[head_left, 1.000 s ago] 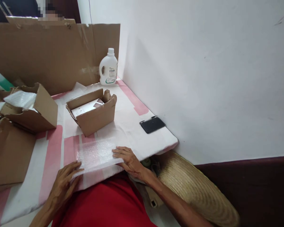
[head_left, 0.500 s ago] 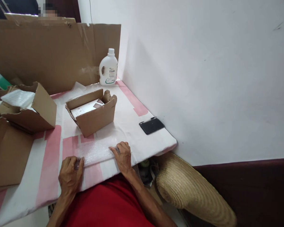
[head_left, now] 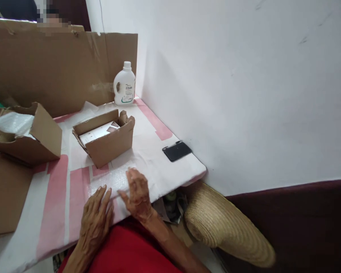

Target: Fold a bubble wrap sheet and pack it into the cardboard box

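Note:
A sheet of clear bubble wrap (head_left: 110, 182) lies flat near the front edge of the table. My left hand (head_left: 98, 214) rests on its near left part, fingers stretched out and palm down. Over the right end of the sheet is my right hand (head_left: 138, 193), fingers extended and thumb apart, the fingertips touching the wrap. Neither hand grips it. Just beyond the wrap stands an open cardboard box (head_left: 110, 149) with a white printed box (head_left: 98, 133) inside.
More open cardboard boxes (head_left: 49, 132) stand on the left, one with bubble wrap in it. A white jug-shaped bottle (head_left: 125, 85) is at the back by a cardboard panel (head_left: 59, 68). A black flat object (head_left: 177, 151) lies near the wall; a straw hat (head_left: 224, 227) is below.
Both hands have come closer together over the bubble wrap. My left hand has moved right and its curled fingers have straightened; my right hand's fingers have loosened and stretched out.

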A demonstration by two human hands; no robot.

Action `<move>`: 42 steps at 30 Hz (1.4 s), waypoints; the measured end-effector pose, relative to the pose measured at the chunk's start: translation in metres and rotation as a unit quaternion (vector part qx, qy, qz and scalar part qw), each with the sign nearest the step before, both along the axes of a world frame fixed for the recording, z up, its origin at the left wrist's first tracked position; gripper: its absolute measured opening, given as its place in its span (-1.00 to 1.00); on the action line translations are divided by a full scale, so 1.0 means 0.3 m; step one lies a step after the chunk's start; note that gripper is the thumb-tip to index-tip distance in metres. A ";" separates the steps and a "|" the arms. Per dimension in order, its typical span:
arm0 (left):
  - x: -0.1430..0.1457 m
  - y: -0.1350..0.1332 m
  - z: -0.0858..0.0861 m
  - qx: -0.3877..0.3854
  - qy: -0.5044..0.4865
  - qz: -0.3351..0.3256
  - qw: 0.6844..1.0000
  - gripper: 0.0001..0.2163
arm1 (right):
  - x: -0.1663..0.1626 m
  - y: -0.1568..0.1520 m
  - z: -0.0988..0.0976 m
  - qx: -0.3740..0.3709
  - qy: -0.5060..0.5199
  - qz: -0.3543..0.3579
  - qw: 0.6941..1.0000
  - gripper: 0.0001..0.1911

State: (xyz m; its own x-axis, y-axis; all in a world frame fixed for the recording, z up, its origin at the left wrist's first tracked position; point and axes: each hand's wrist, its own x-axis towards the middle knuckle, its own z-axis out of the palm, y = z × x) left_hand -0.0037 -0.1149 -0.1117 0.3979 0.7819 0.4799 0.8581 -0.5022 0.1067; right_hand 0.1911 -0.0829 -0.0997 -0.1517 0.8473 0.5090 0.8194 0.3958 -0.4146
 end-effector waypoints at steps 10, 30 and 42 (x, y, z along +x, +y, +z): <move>-0.049 0.070 -0.073 -0.062 0.050 0.010 0.997 -0.44 | 0.072 0.034 -0.083 -0.120 -0.114 0.096 0.981 -0.15; 0.059 -0.025 0.134 -0.033 -0.006 -0.130 0.991 -0.87 | 0.038 -0.095 -0.045 -0.028 0.001 0.201 0.979 -0.70; -0.044 0.043 0.112 -0.228 -0.214 -0.093 0.945 -0.80 | 0.097 -0.132 -0.020 -0.180 0.294 0.097 0.934 -0.84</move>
